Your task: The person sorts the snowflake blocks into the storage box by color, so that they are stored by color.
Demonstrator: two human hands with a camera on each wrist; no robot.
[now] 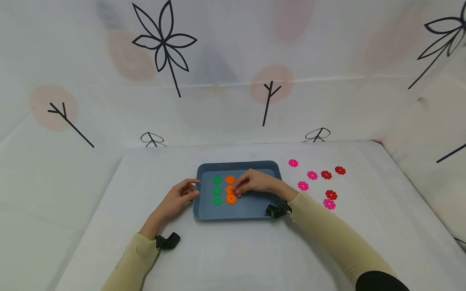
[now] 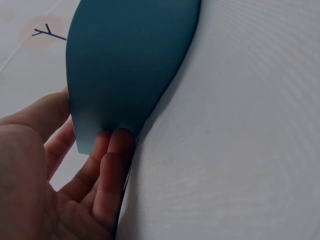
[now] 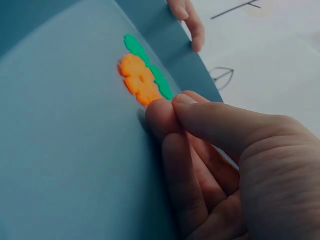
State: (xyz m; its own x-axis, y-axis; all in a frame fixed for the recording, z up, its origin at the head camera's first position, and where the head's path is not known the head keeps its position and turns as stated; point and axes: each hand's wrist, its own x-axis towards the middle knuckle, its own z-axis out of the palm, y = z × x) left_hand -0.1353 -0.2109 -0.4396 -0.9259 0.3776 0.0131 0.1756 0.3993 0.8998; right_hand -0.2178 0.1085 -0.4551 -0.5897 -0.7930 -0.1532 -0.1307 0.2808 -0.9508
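A blue tray [image 1: 251, 212] holds a column of green flower-shaped pieces [image 1: 217, 190] and beside it a column of orange flower-shaped pieces [image 1: 230, 179]. My right hand [image 1: 256, 181] is over the tray, thumb and forefinger pinching at the edge of the middle orange piece [image 3: 142, 85]. Those fingertips partly hide the orange column in the right wrist view. At the tray's left end my left hand [image 1: 178, 197] holds the rim. Its curled fingers [image 2: 111, 175] press the tray's outer wall [image 2: 130, 65] in the left wrist view.
To the right of the tray, several pink flower pieces [image 1: 303, 186] and three red ones [image 1: 326, 174] lie scattered on the white tabletop [image 1: 233, 254]. A pink piece and a red piece there touch or nearly touch. Patterned white cloth walls [image 1: 225, 113] stand behind and at the sides.
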